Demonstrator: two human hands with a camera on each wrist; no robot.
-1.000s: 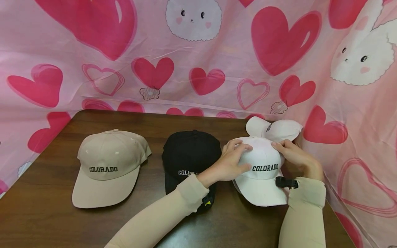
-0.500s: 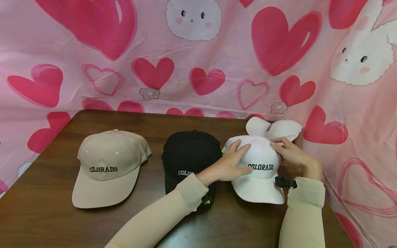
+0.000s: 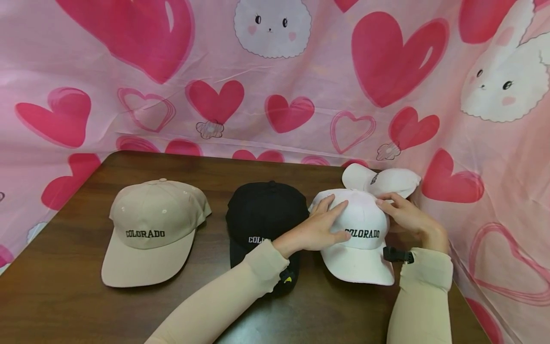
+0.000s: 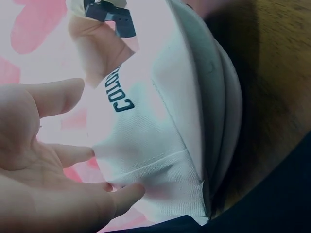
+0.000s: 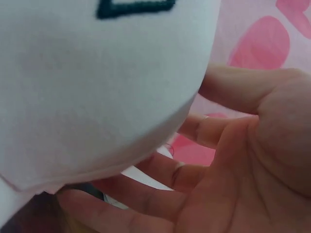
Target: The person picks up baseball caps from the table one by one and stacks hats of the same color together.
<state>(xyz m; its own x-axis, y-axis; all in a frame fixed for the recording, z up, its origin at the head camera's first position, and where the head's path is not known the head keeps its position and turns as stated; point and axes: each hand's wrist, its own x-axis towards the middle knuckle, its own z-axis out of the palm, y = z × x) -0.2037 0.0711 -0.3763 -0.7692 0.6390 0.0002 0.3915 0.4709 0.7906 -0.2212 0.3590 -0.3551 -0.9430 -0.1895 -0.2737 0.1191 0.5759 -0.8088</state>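
Note:
A white baseball cap [image 3: 356,224] lettered COLORADO stands on the table at the right, brim toward me. Layered brim edges [image 4: 229,111] in the left wrist view show that it is stacked with other caps. My left hand [image 3: 315,229] touches the left side of its crown with spread, mostly straight fingers. At the crown's right rear, my right hand [image 3: 406,215] touches the cap with its thumb and fingertips; in the right wrist view its fingers [image 5: 146,189] reach loosely behind and below the cap's edge, partly hidden by it.
Another white cap [image 3: 393,181] lies sideways behind the stack. A black cap [image 3: 264,205] sits left of it, partly covered by my left forearm. Farther left is a beige cap [image 3: 148,215]. Pink heart-print cloth [image 3: 292,71] hangs behind and to the right of the brown table [image 3: 56,296].
The top white cap has shifted slightly left between my hands and now lines up over the stack. Both hands stay against its sides; the right one has moved only a little.

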